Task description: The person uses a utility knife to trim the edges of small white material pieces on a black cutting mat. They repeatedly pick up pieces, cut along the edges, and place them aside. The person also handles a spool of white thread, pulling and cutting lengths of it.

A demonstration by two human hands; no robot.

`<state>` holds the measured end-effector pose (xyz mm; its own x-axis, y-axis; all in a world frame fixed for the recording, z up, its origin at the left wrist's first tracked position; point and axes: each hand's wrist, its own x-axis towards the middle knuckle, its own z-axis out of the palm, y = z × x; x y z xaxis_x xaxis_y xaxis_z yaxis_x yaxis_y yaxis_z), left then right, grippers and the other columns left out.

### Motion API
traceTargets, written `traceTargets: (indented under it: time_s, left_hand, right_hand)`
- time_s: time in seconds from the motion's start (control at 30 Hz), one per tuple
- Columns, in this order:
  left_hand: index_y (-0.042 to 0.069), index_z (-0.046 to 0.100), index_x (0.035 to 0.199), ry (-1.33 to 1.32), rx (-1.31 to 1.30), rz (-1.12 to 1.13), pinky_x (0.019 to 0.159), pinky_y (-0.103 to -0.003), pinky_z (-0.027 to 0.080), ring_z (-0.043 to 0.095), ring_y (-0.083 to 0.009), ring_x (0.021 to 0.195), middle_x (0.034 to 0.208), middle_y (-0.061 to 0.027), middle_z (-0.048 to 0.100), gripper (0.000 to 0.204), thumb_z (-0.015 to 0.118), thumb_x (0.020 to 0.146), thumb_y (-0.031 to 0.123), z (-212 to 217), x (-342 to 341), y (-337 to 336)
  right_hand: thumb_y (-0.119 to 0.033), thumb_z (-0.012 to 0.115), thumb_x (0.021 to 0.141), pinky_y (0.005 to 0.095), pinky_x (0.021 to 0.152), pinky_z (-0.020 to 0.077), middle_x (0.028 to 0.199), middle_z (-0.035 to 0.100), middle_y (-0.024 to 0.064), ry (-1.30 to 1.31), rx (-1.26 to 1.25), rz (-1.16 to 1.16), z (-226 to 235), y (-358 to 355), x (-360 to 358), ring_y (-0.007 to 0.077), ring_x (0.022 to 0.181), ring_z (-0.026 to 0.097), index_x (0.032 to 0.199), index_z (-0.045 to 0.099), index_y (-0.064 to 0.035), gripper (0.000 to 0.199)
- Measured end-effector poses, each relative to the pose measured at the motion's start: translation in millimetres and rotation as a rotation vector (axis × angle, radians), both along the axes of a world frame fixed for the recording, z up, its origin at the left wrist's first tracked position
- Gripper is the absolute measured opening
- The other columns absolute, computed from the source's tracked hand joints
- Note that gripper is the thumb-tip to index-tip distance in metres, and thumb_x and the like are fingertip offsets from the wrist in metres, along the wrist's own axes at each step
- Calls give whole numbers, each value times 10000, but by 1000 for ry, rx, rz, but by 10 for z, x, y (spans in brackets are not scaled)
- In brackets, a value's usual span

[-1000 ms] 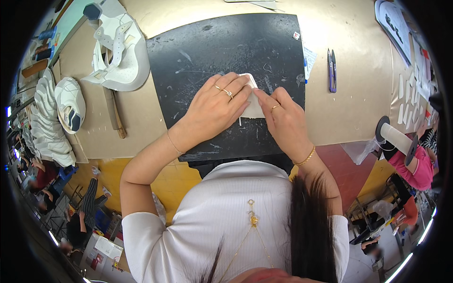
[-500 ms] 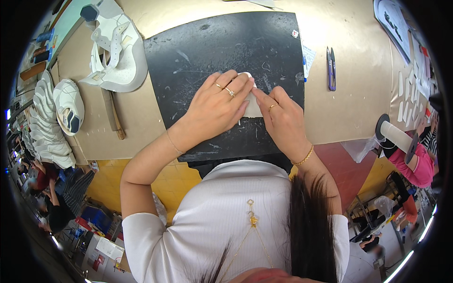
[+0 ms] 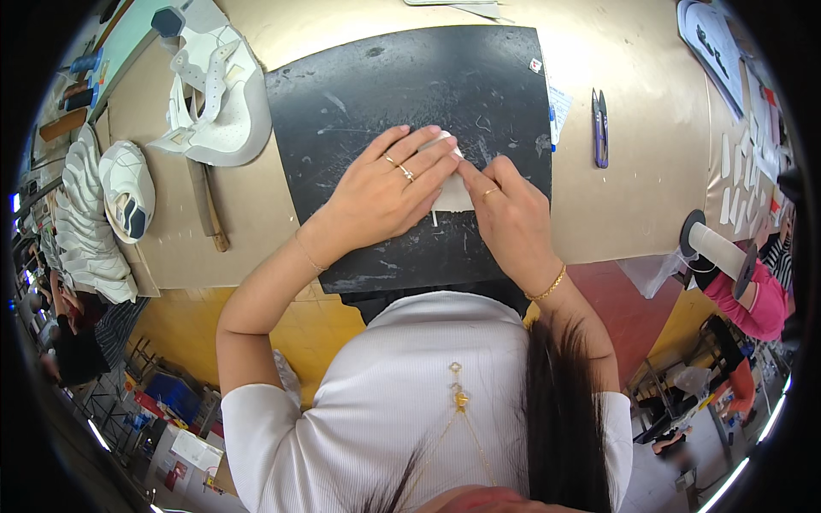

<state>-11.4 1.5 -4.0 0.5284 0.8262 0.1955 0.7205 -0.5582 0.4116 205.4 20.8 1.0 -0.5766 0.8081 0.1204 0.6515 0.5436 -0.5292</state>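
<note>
A small white piece of sheet material (image 3: 453,199) lies on a black cutting mat (image 3: 402,77), mostly covered by my hands. My left hand (image 3: 389,184) rests flat across it, fingers stretched and slightly apart, fingertips near its far right edge. At that edge my right hand (image 3: 513,209) is closed, its index fingertip and thumb meeting the piece beside my left fingers. Whatever the right fingers may hold is hidden. A thin white strip (image 3: 434,219) lies on the mat below the piece.
Purple-handled thread snips (image 3: 601,128) lie right of the mat. On the left are white shoe uppers (image 3: 81,214), a larger white shoe part (image 3: 235,120) and a wooden-handled tool (image 3: 208,209). A spool (image 3: 718,248) stands at the right edge. Cut white pieces (image 3: 742,184) lie beyond.
My left fingers have spread and flattened a little, the hand shifting slightly left and down. My right hand stays almost in place at the piece's edge.
</note>
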Motion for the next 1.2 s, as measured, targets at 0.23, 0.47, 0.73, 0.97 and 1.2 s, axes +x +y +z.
traceTargets:
  time_s: [0.23, 0.47, 0.73, 0.97, 1.2]
  left_hand:
    - [39, 586, 1363, 41, 81, 194, 1084, -464, 433, 555, -312, 1296, 1379, -111, 618, 528, 730, 876, 183, -52, -196, 24]
    - [37, 613, 1355, 98, 97, 213, 1049, -446, 437, 555, -295, 1258, 1377, -90, 616, 530, 729, 866, 203, -50, -155, -10]
    - [42, 646, 1313, 178, 132, 207, 1014, -433, 434, 556, -272, 1215, 1377, -77, 601, 495, 722, 861, 230, -24, -130, -5]
    - [53, 665, 1272, 248, 150, 206, 990, -431, 451, 566, -268, 1210, 1351, -79, 615, 463, 740, 847, 220, 40, -76, 3]
    - [120, 668, 1274, 230, 148, 206, 1006, -451, 466, 559, -335, 1226, 1378, -126, 597, 486, 776, 813, 230, 6, -59, -38]
  right_hand:
    - [-39, 656, 871, 341, 608, 541, 867, 576, 62, 129, 10, 28, -5, 356, -227, 225, 677, 645, 1138, 745, -69, 283]
    - [-18, 699, 872, 324, 589, 508, 832, 536, 54, 111, -68, 43, 45, 239, 21, 198, 639, 598, 1156, 760, -87, 298]
    - [5, 697, 833, 311, 574, 468, 828, 459, 48, 76, 20, 118, -23, 179, 111, 173, 630, 536, 1200, 749, -87, 382]
    - [0, 695, 818, 309, 577, 466, 826, 443, 48, 36, 39, 134, -35, 170, 123, 168, 641, 530, 1204, 744, -71, 396]
    - [-7, 685, 818, 309, 585, 471, 830, 446, 49, 14, 56, 146, -37, 168, 115, 175, 650, 539, 1213, 734, -71, 403]
